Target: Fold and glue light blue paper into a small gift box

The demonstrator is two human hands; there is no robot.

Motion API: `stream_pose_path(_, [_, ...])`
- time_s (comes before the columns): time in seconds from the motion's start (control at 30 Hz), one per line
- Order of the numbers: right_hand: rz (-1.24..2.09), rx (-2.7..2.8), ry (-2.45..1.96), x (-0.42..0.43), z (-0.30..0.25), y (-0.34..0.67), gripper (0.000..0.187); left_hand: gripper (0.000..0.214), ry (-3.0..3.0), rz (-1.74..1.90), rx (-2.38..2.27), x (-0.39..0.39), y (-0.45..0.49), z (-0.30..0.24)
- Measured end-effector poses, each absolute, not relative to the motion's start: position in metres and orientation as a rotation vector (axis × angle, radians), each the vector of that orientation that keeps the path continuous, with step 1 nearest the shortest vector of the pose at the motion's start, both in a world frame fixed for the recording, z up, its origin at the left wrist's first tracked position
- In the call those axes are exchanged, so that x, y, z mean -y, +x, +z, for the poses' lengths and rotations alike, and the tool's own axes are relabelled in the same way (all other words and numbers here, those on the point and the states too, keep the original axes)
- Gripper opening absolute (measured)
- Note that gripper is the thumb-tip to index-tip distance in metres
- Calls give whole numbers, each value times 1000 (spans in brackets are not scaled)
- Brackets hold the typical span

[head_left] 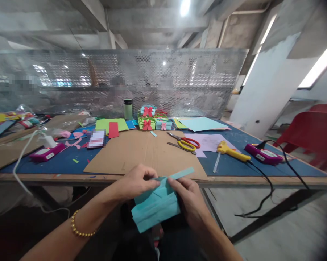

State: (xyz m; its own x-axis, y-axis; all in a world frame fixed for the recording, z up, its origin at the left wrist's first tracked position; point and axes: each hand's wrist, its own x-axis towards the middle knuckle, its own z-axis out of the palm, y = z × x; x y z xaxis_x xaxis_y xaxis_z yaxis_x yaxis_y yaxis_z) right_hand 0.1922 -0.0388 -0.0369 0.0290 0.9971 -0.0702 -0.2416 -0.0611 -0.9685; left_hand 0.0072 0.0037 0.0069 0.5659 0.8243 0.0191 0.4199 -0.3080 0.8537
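Between my hands, just in front of the table edge, is a light blue folded paper box (pixel 158 212). My left hand (pixel 138 183) pinches its far left rim between thumb and fingers. With thumb and fingers, my right hand (pixel 189 197) grips the right side, where a narrow blue paper strip (pixel 183 173) sticks out past the box toward the upper right. Whether the strip is attached to the box I cannot tell. The inside of the box is partly hidden by my thumbs.
A cardboard sheet (pixel 136 152) lies on the blue tabletop, with scissors (pixel 187 144) on its right. Farther right are a yellow glue gun (pixel 231 151) and a purple power strip (pixel 264 154). Small paper boxes with red bows (pixel 147 125) and a green bottle (pixel 128 109) stand behind.
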Motion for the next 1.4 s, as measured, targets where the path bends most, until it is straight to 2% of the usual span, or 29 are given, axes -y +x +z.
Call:
stream_pose_path(0.17, [1178,1075,-1029,27,-36,209,42,29,1886,602,-1015,-17,1,4])
stream_pose_path(0.27, [1000,1142,-1166,22,-34,230,46,30,1919,630,-1050,-36,-5,3])
stream_pose_path(0.37, [700,1278,-1330,23,-30,259,42,32,1945,672,-1076,-63,-11,8])
stream_pose_path(0.43, [451,1398,-1396,24,-26,284,36,33,1999,579,-1043,-87,-14,11])
stream_pose_path(0.6, [-331,1646,-1778,8,-16,364,35,39,1950,512,-1009,-144,-9,9])
stream_pose_path(0.7, [-492,1650,-1929,-14,-9,406,31,42,1918,460,-971,-163,-5,0])
stream_pose_path(0.93, [-579,1757,-2187,-57,-1,436,25,33,2044,338,-952,-164,-4,7])
stream_pose_path(1.13, [-432,1887,-2195,-84,-8,465,19,26,2025,520,-1103,-155,-3,8])
stream_pose_path(1.3, [-405,1893,-1979,-88,-8,467,27,30,2029,604,-1104,-151,0,1])
stream_pose_path(1.37, [-190,1827,-1727,-82,0,444,34,31,2041,595,-1083,-151,1,3])
stream_pose_path(1.4, [-6,1792,-1616,-78,5,429,44,31,2045,580,-1072,-151,0,5])
